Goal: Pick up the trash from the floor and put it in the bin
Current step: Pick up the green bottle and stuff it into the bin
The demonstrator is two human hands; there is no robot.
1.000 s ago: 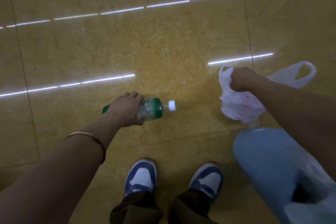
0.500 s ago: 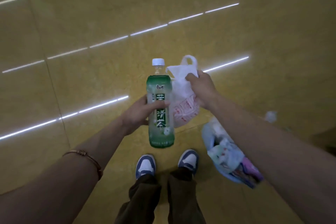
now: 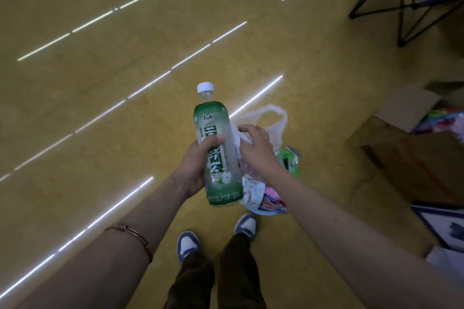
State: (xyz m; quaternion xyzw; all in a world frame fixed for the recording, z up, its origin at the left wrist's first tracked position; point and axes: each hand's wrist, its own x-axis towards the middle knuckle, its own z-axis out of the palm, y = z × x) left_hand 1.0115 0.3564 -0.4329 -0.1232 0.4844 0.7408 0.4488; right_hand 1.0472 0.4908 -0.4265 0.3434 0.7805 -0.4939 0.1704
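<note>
My left hand (image 3: 194, 163) grips a green-labelled plastic tea bottle (image 3: 218, 158) with a white cap, held upright above the floor. Right beside it, my right hand (image 3: 256, 149) clutches a white plastic bag (image 3: 272, 120), whose handle loop sticks up behind my fingers. Below both hands stands the light blue bin (image 3: 261, 204), filled with colourful wrappers and mostly hidden by my right arm and the bottle.
Yellow tiled floor (image 3: 125, 83) with bright light reflections stretches to the left. Open cardboard boxes (image 3: 421, 163) with colourful contents sit at the right. A black metal stand (image 3: 406, 5) is at the top right. My two blue-and-white shoes (image 3: 188, 243) are below.
I lifted the bottle off the floor and stood up. Both hands came together over the bin, and the view swung right, showing the boxes and the stand.
</note>
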